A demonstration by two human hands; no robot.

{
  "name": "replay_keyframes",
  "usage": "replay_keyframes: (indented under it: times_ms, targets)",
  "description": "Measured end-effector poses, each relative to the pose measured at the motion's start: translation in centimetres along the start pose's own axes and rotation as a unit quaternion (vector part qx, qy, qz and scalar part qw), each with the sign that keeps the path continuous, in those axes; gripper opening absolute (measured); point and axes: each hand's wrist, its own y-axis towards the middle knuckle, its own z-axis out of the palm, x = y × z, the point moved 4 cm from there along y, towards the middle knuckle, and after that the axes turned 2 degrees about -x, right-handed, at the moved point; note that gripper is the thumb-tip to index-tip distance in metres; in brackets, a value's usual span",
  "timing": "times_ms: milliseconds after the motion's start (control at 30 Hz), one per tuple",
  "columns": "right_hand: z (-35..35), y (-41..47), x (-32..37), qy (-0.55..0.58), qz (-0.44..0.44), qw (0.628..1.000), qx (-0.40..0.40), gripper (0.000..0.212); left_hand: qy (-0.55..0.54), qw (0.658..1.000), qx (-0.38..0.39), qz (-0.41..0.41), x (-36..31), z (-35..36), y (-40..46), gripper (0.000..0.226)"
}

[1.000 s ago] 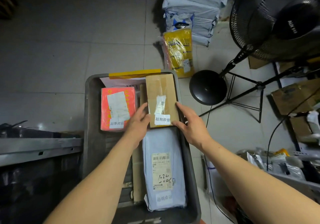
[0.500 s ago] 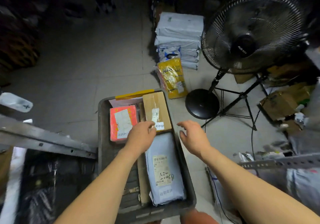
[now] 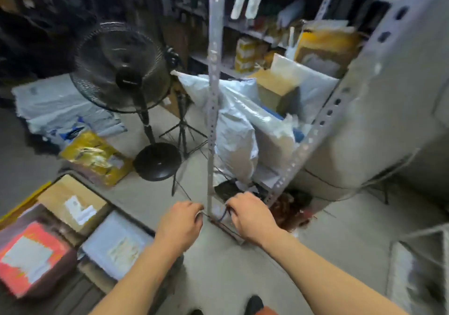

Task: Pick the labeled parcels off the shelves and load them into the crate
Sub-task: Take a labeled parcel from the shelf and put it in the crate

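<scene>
The crate (image 3: 73,288) sits at lower left, well left of both hands, with three parcels in it: a red box (image 3: 31,258) nearest the edge of view, a brown box (image 3: 70,200) beyond it and a grey bag (image 3: 116,244) closest to the left hand (image 3: 181,224). That hand hangs over the floor just left of the shelf post (image 3: 213,95), fingers curled under and holding nothing that shows – the blur hides the tips. Up and left of it stand a yellow bag (image 3: 97,159) and a fan (image 3: 121,66). Just right of the post the right hand (image 3: 252,215) reaches in at the shelf foot, fingers curled down by a dark cord (image 3: 223,215); I cannot tell whether it grips anything. Above the right hand, grey bags (image 3: 243,130) and a carton (image 3: 274,88) crowd the shelf – well clear of either hand
</scene>
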Motion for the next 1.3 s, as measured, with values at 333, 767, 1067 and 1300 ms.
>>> replay_keyframes:
  times_ms: [333, 767, 1067, 1300]
  targets:
    - [-2.2, -27.0, -22.0, -0.003, 0.305, 0.944, -0.124, 0.016, 0.043, 0.958, 0.100, 0.264, -31.1, 10.6, 0.4, 0.029]
    - [-16.0, -58.2, -39.6, -0.027, 0.505, 0.803, -0.315, 0.030, -0.050, 0.844, 0.026, 0.534, -72.2, 16.5, -7.1, 0.024]
    - [-22.0, -68.6, -48.4, -0.071, 0.638, 0.662, -0.387, 0.039, -0.121, 0.694, 0.086, 0.705, -95.2, 19.9, -9.0, 0.039]
    - [-25.3, -71.1, -54.7, -0.196, 0.757, 0.506, -0.365, 0.027, -0.177, 0.603, 0.156, 0.762, -108.9, 23.3, -8.6, 0.058]
